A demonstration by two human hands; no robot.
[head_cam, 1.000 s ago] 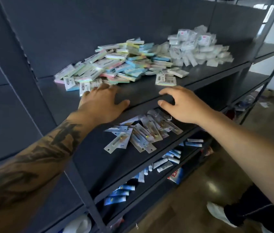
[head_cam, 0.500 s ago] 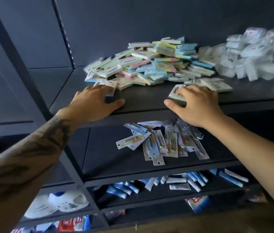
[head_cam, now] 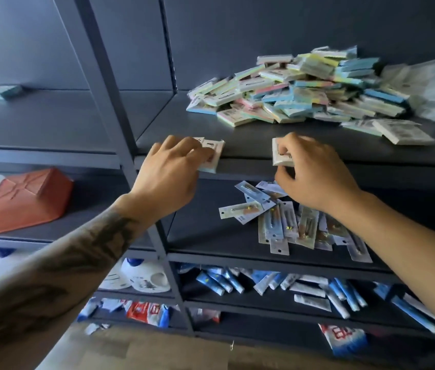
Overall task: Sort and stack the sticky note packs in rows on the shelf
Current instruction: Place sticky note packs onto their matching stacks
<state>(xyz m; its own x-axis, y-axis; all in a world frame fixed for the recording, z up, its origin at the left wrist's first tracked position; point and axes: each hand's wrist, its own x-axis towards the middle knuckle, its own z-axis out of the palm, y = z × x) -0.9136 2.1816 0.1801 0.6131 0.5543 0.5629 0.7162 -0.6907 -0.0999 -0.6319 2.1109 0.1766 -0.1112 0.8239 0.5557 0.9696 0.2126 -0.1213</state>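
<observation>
While the left hand (head_cam: 169, 173) and right hand (head_cam: 315, 174) each pinch one sticky note pack (head_cam: 212, 153) at the shelf (head_cam: 251, 145) front edge, w/ the big pile (head_cam: 299, 86) further back, a pack could slip off.

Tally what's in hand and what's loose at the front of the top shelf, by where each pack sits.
Pack held in the left hand: 1
Pack held in the right hand: 1
Packs lying apart at the right of the pile: 2
Total outside the pile: 4
The pile itself is too jumbled to count.
</observation>
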